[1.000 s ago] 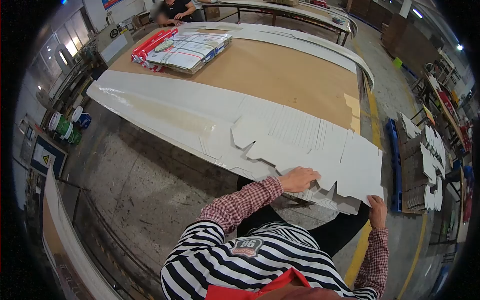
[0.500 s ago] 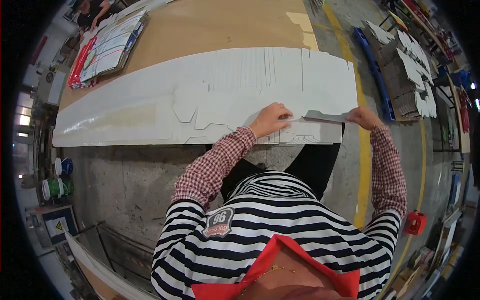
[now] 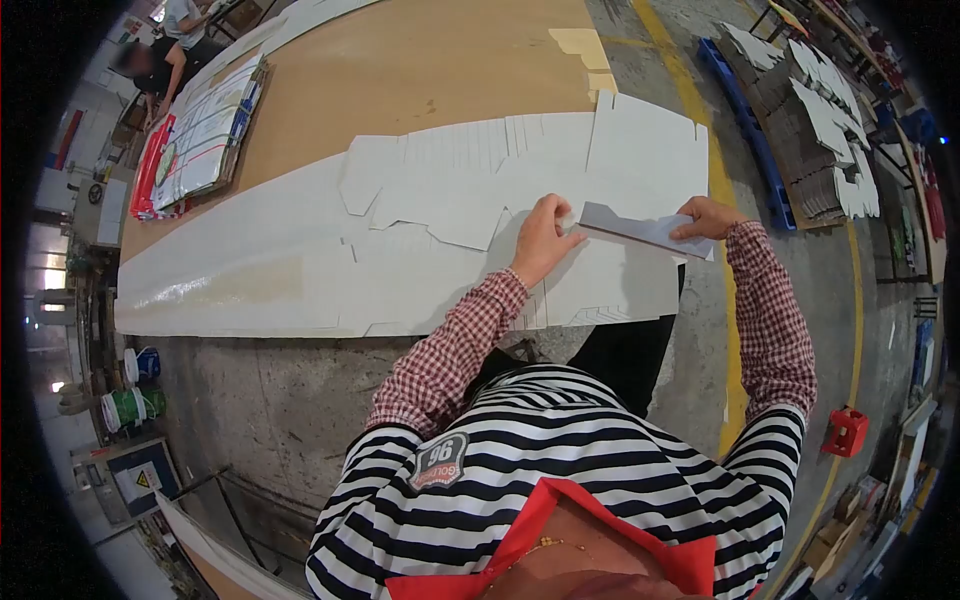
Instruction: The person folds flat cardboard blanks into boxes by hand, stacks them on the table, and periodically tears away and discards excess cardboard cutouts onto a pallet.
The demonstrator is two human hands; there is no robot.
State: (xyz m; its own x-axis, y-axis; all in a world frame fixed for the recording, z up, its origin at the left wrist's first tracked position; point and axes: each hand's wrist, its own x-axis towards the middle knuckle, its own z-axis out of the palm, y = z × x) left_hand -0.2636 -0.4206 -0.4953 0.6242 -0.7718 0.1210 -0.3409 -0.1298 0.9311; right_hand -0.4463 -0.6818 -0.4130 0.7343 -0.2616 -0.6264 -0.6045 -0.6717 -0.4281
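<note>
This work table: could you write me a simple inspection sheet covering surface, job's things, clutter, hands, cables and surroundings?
Surface: brown tabletop, largely covered along the near side by white sheets.
Job's things: white sheets, overlapping, with slits and notched edges; a narrow pale flap lifted at an angle, though whether it is attached is unclear.
Clutter: strapped bundle beside red packaging, far left.
Hands: right hand pinches the flap's right end; left hand is by its left end, thumb and fingers parted.
Cables: nothing seen.
Surroundings: blue pallet and stacked pieces at right; two people at upper left.
</note>
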